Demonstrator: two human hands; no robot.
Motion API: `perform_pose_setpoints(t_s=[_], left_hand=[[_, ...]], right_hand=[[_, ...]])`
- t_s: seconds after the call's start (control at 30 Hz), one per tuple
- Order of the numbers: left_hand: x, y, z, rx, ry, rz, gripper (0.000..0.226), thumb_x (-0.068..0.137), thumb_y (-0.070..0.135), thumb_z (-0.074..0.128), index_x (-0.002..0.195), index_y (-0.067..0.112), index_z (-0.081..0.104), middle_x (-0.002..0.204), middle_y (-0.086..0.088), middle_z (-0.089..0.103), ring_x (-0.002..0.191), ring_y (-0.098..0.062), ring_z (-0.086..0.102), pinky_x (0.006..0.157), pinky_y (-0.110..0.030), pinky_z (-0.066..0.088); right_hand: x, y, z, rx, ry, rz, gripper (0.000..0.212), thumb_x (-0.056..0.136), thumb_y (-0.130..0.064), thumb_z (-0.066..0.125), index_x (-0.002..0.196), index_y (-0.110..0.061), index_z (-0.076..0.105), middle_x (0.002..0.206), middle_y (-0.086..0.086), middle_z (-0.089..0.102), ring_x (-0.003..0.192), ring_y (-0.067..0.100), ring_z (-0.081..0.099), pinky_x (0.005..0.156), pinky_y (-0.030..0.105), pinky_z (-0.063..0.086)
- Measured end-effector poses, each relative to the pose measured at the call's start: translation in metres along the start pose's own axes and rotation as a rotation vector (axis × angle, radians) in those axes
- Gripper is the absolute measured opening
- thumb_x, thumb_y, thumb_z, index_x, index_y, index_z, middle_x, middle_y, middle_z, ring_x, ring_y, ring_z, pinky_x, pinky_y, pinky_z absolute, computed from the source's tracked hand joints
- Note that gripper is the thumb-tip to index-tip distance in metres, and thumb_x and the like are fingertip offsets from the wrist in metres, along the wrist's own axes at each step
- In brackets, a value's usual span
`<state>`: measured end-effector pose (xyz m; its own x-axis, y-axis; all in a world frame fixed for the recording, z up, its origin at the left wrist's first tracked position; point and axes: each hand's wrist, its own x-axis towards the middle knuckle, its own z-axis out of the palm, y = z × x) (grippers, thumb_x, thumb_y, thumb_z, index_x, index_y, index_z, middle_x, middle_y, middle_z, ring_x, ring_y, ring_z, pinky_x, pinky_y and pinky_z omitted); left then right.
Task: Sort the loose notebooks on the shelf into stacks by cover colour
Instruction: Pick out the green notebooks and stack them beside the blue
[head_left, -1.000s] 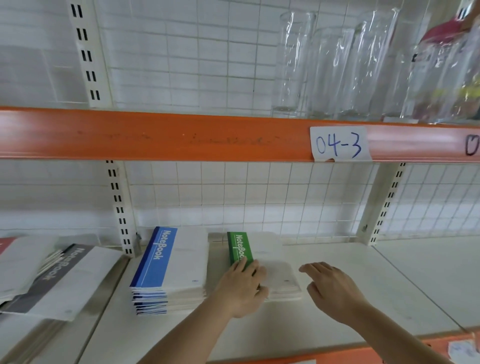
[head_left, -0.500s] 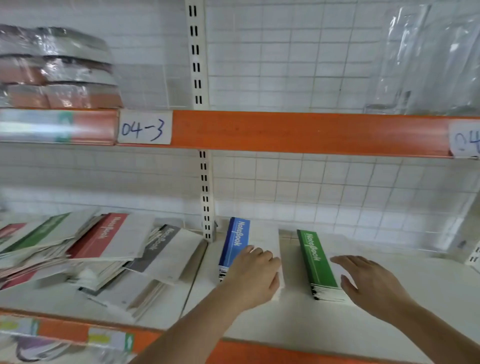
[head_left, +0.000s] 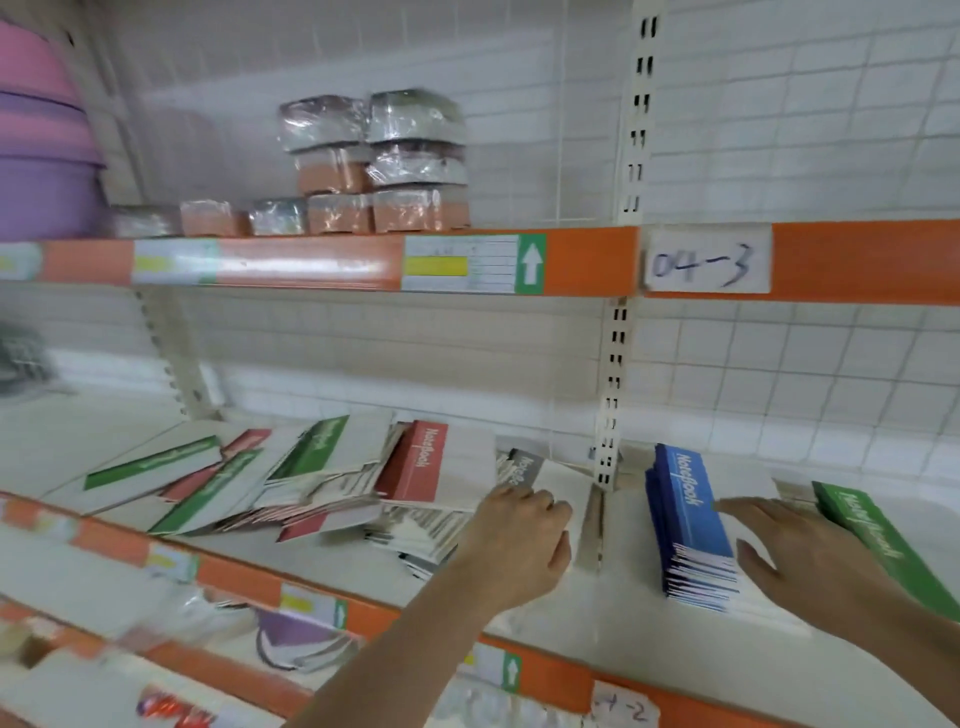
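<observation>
The left hand (head_left: 519, 545) reaches over the loose pile with its fingers curled down onto the grey notebook (head_left: 540, 475); whether they pinch its edge or merely rest on it I cannot tell, since the knuckles hide the fingertips. It looks like the start of the next pick, the grey one being the nearest piece of the heap. The right hand (head_left: 810, 556) lies flat, fingers straight and spread, over the white covers between the blue stack (head_left: 691, 514) and the green stack (head_left: 883, 535), probably steadying the sorted piles so they stay square.

Those 2 stacks sit right of the slotted upright (head_left: 608, 441), well apart from the unsorted heap left of it. There a red notebook (head_left: 426, 462) lies on top, just beside the grey one, with several green notebooks (head_left: 311, 447) fanned out further left, overlapping at odd angles. Much remains to sort.

All this rests on a white shelf (head_left: 332, 561) with an orange front rail. Behind is a white wire-grid back panel (head_left: 779, 374). On the shelf above stand wrapped packs (head_left: 374, 166) and, far left, purple basins (head_left: 41, 171); a handwritten label (head_left: 706, 262) reads 04-3.
</observation>
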<state>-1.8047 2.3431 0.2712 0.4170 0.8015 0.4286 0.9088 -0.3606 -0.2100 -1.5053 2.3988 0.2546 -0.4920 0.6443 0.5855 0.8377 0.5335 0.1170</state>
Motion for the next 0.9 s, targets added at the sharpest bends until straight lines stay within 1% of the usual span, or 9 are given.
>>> perform_pose_setpoints(t_s=[0.17,0.23,0.3,0.47,0.53,0.6,0.7,0.8,0.9], left_hand=[[-0.032,-0.070,0.000,0.023,-0.001,-0.004,0.035,0.079,0.033,0.034,0.068,0.021,0.065,0.059,0.005,0.061,0.052,-0.014,0.059,0.053,-0.023,0.049],[-0.044,-0.100,-0.001,0.041,0.015,-0.013,0.033,0.078,0.035,0.035,0.067,0.022,0.064,0.058,0.007,0.060,0.051,-0.014,0.058,0.053,-0.024,0.049],[-0.057,-0.130,-0.002,0.038,0.013,-0.033,0.032,0.078,0.035,0.035,0.069,0.022,0.063,0.060,0.006,0.061,0.052,-0.014,0.059,0.055,-0.026,0.049],[-0.089,-0.199,0.002,0.044,0.006,-0.056,0.031,0.081,0.032,0.035,0.073,0.020,0.062,0.064,0.004,0.061,0.055,-0.017,0.059,0.058,-0.029,0.049],[-0.100,-0.221,0.004,0.047,-0.006,-0.057,0.029,0.082,0.032,0.039,0.080,0.019,0.065,0.068,0.003,0.063,0.059,-0.018,0.061,0.061,-0.031,0.050],[-0.111,-0.244,0.007,0.048,0.003,-0.047,0.029,0.081,0.033,0.041,0.079,0.020,0.067,0.066,0.004,0.062,0.057,-0.016,0.060,0.058,-0.030,0.052],[-0.123,-0.273,0.013,0.041,0.029,-0.051,0.032,0.077,0.034,0.037,0.070,0.022,0.066,0.059,0.007,0.059,0.051,-0.014,0.057,0.052,-0.028,0.051],[-0.133,-0.296,0.016,0.026,0.061,-0.054,0.032,0.078,0.034,0.037,0.070,0.022,0.065,0.058,0.008,0.059,0.049,-0.013,0.056,0.051,-0.027,0.049],[-0.146,-0.314,0.019,0.014,0.079,-0.072,0.031,0.077,0.033,0.037,0.068,0.022,0.064,0.057,0.008,0.057,0.047,-0.012,0.055,0.049,-0.026,0.048]], right_hand=[[0.049,-0.080,0.015,0.024,-0.005,-0.027,0.057,0.039,-0.013,0.092,0.091,-0.021,0.072,0.078,-0.006,0.071,0.058,0.012,0.067,0.044,0.018,0.046],[0.069,-0.111,0.023,0.035,0.016,-0.077,0.054,0.040,-0.013,0.091,0.090,-0.019,0.072,0.077,-0.006,0.070,0.059,0.010,0.066,0.047,0.016,0.045],[0.091,-0.142,0.029,0.055,0.003,-0.101,0.054,0.046,-0.016,0.090,0.097,-0.019,0.071,0.083,-0.006,0.072,0.065,0.009,0.068,0.052,0.017,0.050],[0.140,-0.222,0.046,0.045,-0.041,-0.118,0.051,0.051,-0.031,0.086,0.100,-0.027,0.071,0.091,-0.013,0.072,0.075,0.002,0.068,0.057,0.014,0.050],[0.157,-0.248,0.054,0.073,-0.096,-0.098,0.046,0.067,-0.028,0.078,0.111,-0.024,0.068,0.103,-0.010,0.071,0.087,0.007,0.068,0.071,0.020,0.053],[0.172,-0.271,0.061,0.107,-0.159,-0.077,0.039,0.083,-0.024,0.060,0.122,-0.019,0.061,0.113,-0.004,0.068,0.097,0.015,0.066,0.080,0.031,0.053],[0.193,-0.299,0.067,0.082,-0.136,-0.114,0.038,0.082,-0.024,0.048,0.116,-0.019,0.064,0.099,-0.002,0.071,0.082,0.015,0.068,0.067,0.029,0.054],[0.213,-0.325,0.076,0.163,-0.273,-0.077,0.045,0.093,-0.026,0.044,0.137,-0.020,0.047,0.131,0.000,0.057,0.116,0.021,0.056,0.093,0.034,0.045],[0.233,-0.346,0.089,0.163,-0.393,-0.098,0.054,0.098,-0.031,0.043,0.148,-0.021,0.030,0.152,-0.001,0.034,0.137,0.019,0.034,0.109,0.033,0.031]])
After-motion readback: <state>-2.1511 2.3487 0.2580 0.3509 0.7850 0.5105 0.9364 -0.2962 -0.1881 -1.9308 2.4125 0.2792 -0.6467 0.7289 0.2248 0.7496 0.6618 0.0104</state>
